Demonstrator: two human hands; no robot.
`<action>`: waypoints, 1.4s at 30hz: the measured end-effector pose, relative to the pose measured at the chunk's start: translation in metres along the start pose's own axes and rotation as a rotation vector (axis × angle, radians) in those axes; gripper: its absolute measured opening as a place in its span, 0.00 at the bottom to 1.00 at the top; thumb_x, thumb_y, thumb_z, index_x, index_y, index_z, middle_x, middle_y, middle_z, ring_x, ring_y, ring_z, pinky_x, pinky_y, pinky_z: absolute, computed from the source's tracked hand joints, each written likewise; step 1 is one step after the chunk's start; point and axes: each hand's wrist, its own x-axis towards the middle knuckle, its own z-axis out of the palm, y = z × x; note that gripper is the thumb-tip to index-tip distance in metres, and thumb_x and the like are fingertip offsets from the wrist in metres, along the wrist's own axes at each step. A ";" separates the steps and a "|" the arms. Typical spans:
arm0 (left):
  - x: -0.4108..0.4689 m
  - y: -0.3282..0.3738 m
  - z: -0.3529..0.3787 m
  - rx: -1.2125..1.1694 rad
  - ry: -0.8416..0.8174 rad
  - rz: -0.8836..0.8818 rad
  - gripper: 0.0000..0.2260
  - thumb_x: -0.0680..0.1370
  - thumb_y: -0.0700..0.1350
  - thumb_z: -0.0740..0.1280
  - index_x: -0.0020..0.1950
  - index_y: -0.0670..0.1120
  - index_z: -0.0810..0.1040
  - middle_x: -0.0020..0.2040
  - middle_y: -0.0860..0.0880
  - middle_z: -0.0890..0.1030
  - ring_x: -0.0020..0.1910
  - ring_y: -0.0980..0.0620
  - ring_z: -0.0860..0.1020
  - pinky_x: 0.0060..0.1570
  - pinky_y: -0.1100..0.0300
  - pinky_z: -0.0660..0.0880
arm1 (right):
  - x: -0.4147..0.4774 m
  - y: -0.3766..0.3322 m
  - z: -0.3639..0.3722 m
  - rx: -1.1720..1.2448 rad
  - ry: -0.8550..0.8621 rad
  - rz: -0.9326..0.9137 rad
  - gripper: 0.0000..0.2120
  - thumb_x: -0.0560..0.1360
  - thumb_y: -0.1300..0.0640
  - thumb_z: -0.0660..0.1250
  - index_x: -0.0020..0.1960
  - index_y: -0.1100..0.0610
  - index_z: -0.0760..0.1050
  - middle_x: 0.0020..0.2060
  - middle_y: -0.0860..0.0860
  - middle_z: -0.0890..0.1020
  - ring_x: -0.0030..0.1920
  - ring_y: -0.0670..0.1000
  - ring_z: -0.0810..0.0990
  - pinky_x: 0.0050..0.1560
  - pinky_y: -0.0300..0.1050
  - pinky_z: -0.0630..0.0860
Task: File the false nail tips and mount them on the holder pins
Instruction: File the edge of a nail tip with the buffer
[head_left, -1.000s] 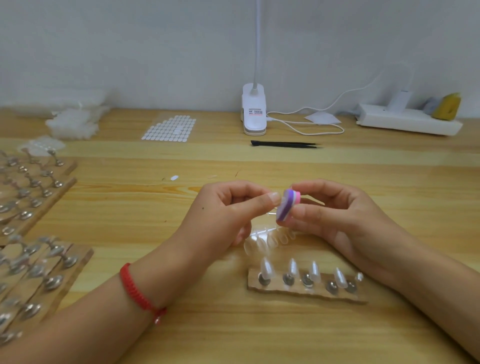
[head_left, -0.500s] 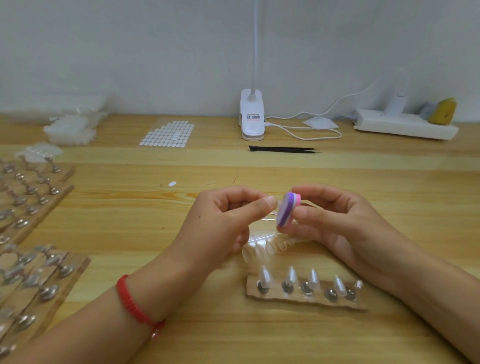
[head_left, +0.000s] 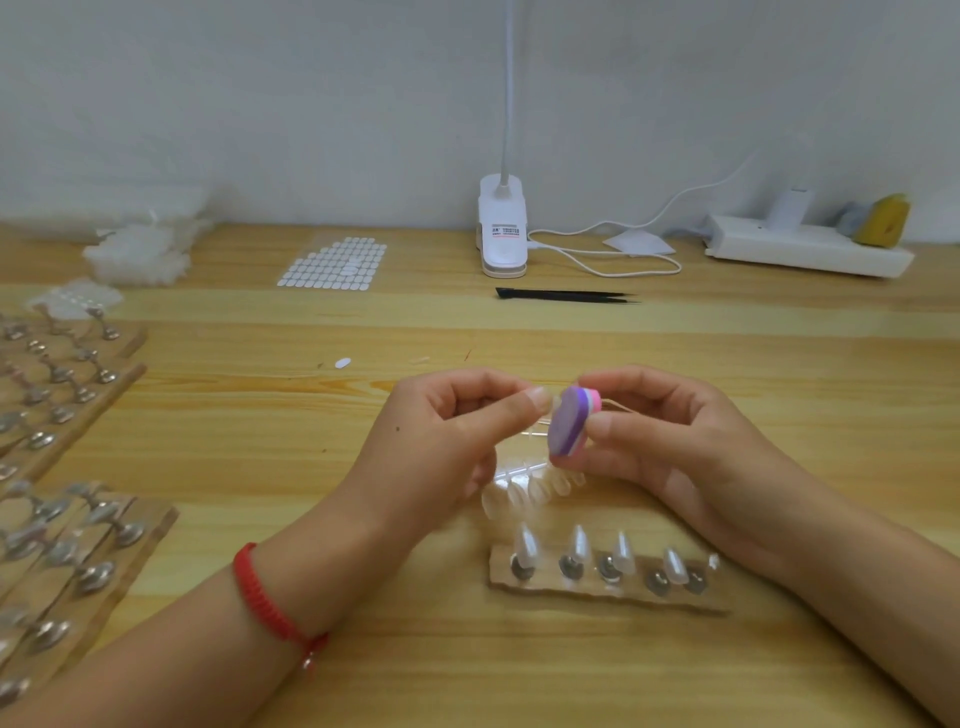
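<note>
My right hand (head_left: 670, 447) pinches a small purple and pink nail file block (head_left: 571, 423) above the table. My left hand (head_left: 447, 447) pinches a clear false nail tip (head_left: 551, 402) between thumb and forefinger, with the tip against the file's purple face. Below the hands lies a clear strip of unmounted nail tips (head_left: 524, 491). In front of it a wooden holder (head_left: 602, 584) carries a row of metal pins, several with nail tips standing on them.
More wooden holders with pins (head_left: 67, 551) lie at the left edge. At the back are a sheet of adhesive tabs (head_left: 335, 262), a white clip lamp (head_left: 503, 234) with its cable, black tweezers (head_left: 566, 296), a power strip (head_left: 805, 249) and clear plastic bags (head_left: 140, 249).
Both hands stay together at the file with small shifts; the file's purple face has tilted slightly. The view has tipped, so the table scene sits a little lower.
</note>
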 end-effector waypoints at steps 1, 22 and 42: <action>0.000 0.000 -0.001 0.002 0.003 -0.003 0.04 0.72 0.42 0.70 0.38 0.44 0.82 0.20 0.56 0.68 0.17 0.59 0.62 0.19 0.70 0.60 | 0.000 0.000 0.001 -0.019 -0.015 0.008 0.11 0.62 0.65 0.74 0.43 0.55 0.85 0.40 0.55 0.85 0.42 0.52 0.85 0.44 0.45 0.81; -0.002 0.000 -0.001 0.019 0.002 0.035 0.07 0.68 0.47 0.70 0.40 0.44 0.82 0.20 0.55 0.68 0.17 0.59 0.61 0.21 0.70 0.60 | -0.001 -0.004 0.000 0.003 0.021 0.049 0.12 0.61 0.57 0.75 0.45 0.56 0.86 0.38 0.53 0.84 0.36 0.47 0.83 0.34 0.39 0.79; -0.001 0.000 -0.002 0.019 -0.050 0.026 0.05 0.67 0.46 0.71 0.36 0.45 0.81 0.21 0.55 0.68 0.18 0.58 0.61 0.21 0.70 0.60 | -0.002 -0.002 0.004 -0.072 0.005 0.027 0.11 0.60 0.55 0.76 0.43 0.55 0.86 0.38 0.52 0.86 0.35 0.46 0.83 0.33 0.37 0.78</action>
